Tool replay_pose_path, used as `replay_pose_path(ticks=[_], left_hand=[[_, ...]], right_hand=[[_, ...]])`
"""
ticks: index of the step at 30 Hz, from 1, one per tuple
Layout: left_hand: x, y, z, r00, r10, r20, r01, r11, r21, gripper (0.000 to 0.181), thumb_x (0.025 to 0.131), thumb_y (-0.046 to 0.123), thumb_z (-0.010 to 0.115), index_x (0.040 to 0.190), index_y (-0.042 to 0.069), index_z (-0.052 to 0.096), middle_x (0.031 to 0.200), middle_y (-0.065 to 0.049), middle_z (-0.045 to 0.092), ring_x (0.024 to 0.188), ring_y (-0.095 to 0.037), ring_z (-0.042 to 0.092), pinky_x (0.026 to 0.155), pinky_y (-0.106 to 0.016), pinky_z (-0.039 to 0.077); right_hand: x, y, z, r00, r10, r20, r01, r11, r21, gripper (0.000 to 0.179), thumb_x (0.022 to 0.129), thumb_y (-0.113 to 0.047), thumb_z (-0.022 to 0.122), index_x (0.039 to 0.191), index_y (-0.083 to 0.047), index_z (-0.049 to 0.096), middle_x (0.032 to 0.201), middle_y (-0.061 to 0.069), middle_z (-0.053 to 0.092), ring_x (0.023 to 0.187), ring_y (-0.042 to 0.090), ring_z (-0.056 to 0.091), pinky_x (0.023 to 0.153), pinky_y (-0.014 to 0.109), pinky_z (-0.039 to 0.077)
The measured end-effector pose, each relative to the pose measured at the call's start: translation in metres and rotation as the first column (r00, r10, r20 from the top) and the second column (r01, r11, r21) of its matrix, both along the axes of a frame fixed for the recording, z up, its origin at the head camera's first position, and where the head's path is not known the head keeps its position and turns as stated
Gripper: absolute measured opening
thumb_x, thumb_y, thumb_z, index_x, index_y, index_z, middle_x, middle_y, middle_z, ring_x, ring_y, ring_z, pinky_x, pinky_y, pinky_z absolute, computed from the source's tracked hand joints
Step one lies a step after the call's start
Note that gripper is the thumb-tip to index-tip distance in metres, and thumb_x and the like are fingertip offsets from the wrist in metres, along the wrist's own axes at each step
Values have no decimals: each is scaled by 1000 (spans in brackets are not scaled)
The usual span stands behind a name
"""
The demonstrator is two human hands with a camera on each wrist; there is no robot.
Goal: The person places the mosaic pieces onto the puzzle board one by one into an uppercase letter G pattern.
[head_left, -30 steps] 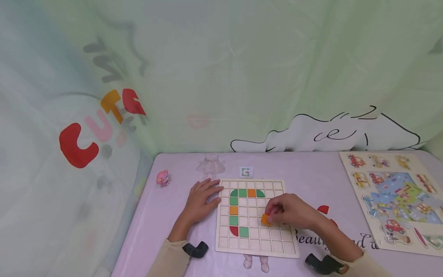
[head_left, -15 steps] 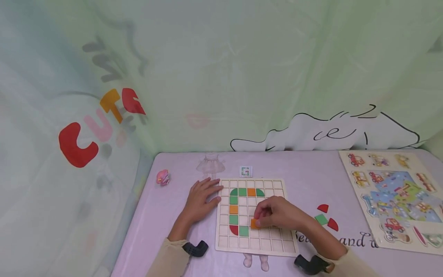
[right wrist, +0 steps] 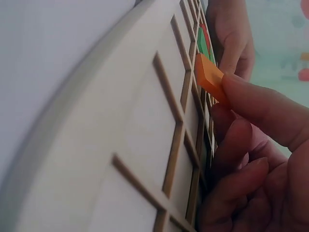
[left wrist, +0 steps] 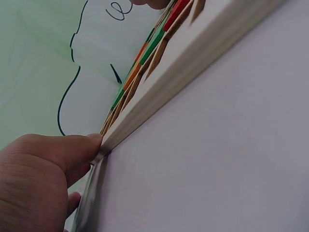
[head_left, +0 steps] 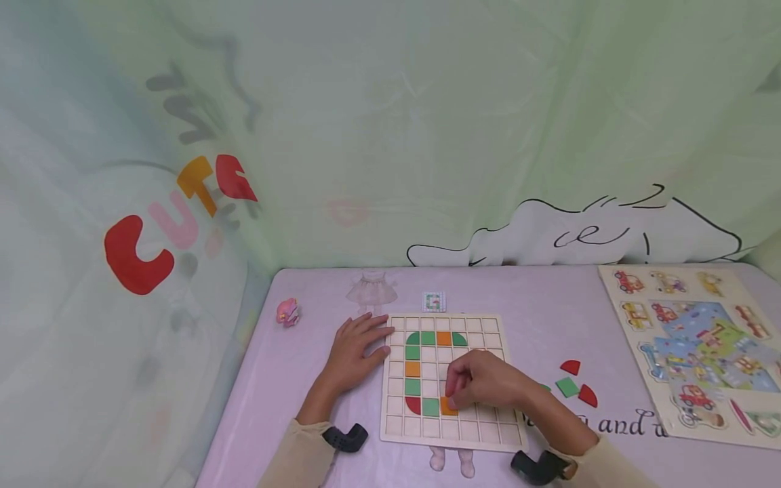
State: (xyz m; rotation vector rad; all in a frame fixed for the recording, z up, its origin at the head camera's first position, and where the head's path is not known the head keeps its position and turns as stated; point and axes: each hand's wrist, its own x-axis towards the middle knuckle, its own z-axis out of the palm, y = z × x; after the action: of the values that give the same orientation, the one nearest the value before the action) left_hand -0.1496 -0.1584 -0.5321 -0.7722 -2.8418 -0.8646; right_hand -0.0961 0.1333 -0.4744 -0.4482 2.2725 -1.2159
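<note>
My right hand (head_left: 485, 381) pinches an orange square tile (right wrist: 209, 77) between thumb and fingers, low over the wooden grid board (head_left: 482, 434). In the head view the tile lies just right of a green square tile (head_left: 430, 407) in the second row from the front. My left hand (head_left: 355, 356) rests with its fingers spread along the board's left edge; in the left wrist view its thumb (left wrist: 79, 147) touches that edge. Green, orange and red tiles fill a column and part of a row on the board, with a red quarter-round (head_left: 413, 405) at the lower left corner.
Right of the board lie two red quarter-rounds (head_left: 588, 396) and a green square (head_left: 567, 387); another green piece is partly hidden by my right forearm. A small pattern card (head_left: 434, 302) sits behind the board. A pink figurine (head_left: 287, 312) stands left, a vehicle puzzle board (head_left: 634, 366) right.
My right hand has carried the orange tile left and toward me, down to the cell beside the green square. The left hand has stayed at the board's edge.
</note>
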Motion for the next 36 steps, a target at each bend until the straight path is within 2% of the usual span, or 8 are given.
replay_pose_path(ticks=[9, 21, 27, 36], left_hand=[[-2, 0, -3, 1000, 0, -1, 0, 1000, -21, 40, 99, 36, 63, 138, 26, 65, 154, 3, 53, 151, -27, 38, 124, -60, 22], [1, -1, -1, 1000, 7, -10, -7, 1000, -12, 40, 98, 36, 64, 137, 26, 66, 153, 4, 54, 150, -27, 39, 123, -61, 23], [1, -1, 1, 1000, 4, 10, -4, 1000, -9, 40, 99, 36, 63, 137, 25, 66, 154, 3, 54, 150, -28, 39, 124, -61, 22], [1, 0, 0, 1000, 4, -2, -4, 1000, -3, 40, 98, 35, 64, 137, 25, 66, 153, 3, 54, 150, -28, 40, 123, -61, 23]], right_hand=[[1, -3, -3, 999, -5, -39, 8, 997, 76, 17, 76, -19, 88, 75, -20, 72, 64, -3, 61, 70, 16, 55, 57, 24, 41], [1, -4, -1, 999, -7, -52, 12, 997, 80, 19, 74, -18, 90, 69, -19, 72, 59, -4, 64, 66, 13, 56, 56, 23, 39], [1, -5, -2, 998, -11, -64, 17, 996, 93, 20, 73, -18, 91, 67, -19, 72, 58, -4, 63, 65, 12, 56, 55, 22, 38], [0, -5, -3, 997, -5, -81, 14, 994, 110, 23, 73, -18, 91, 65, -21, 69, 57, -7, 63, 63, 10, 56, 53, 22, 40]])
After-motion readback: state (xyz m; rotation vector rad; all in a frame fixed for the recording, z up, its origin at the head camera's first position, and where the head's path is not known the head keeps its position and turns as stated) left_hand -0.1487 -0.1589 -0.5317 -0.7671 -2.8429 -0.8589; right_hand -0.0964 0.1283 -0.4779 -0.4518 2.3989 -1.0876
